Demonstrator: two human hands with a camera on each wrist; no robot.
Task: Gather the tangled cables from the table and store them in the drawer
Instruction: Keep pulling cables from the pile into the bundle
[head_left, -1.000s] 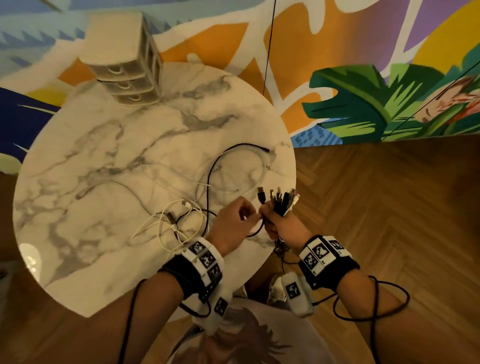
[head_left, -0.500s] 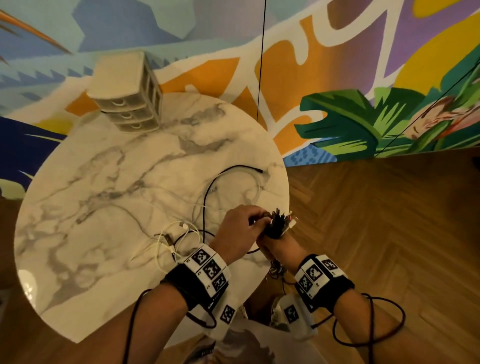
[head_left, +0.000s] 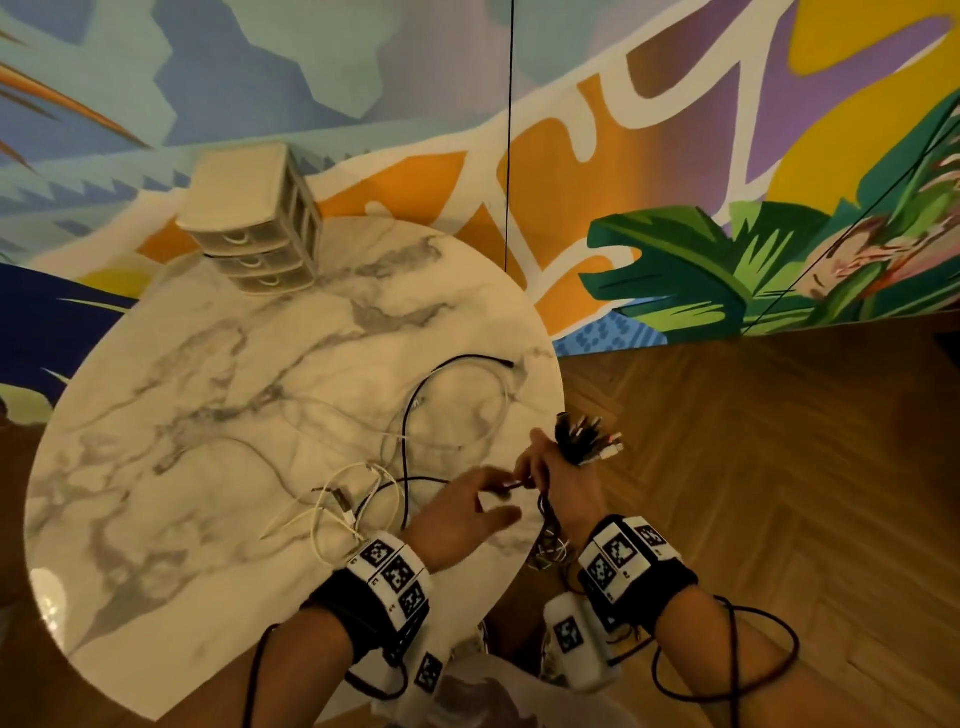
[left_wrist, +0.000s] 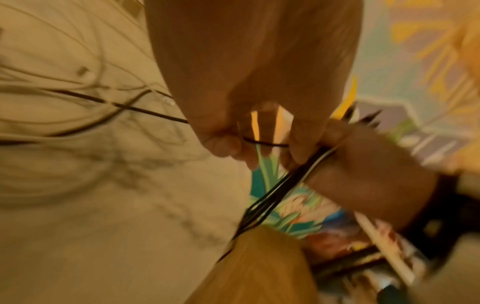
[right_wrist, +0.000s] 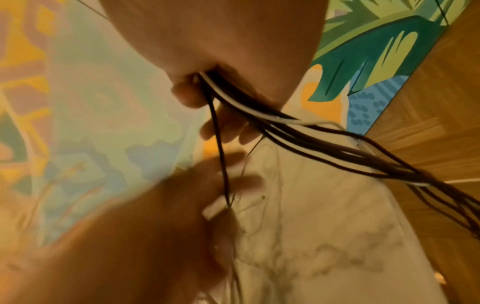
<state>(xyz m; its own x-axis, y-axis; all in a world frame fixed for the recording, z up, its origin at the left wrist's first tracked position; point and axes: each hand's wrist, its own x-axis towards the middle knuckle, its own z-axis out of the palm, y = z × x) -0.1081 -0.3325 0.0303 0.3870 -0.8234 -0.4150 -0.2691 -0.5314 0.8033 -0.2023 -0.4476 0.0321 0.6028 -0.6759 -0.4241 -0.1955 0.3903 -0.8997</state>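
My right hand (head_left: 550, 467) grips a bundle of cable ends (head_left: 584, 441) just off the table's right edge; black and white strands (right_wrist: 311, 139) trail from its fist (right_wrist: 197, 98). My left hand (head_left: 501, 493) is beside it over the table, thumb and fingers apart, pinching a thin black cable (left_wrist: 265, 143) that runs to the bundle. Loose white cables (head_left: 353, 499) and a black cable (head_left: 415, 410) lie tangled on the round marble table (head_left: 208, 415). The small beige drawer unit (head_left: 254, 228) stands at the far left, all drawers closed.
Gathered strands hang below my right hand past the table edge (head_left: 550, 551). Wooden floor (head_left: 753, 493) lies to the right. A painted wall (head_left: 675, 156) rises behind the table, with a thin black cord (head_left: 509, 156) hanging down it.
My left hand has drawn back from the bundle and spread its fingers, still holding the black cable. My right hand has moved the bundle right, past the table edge.
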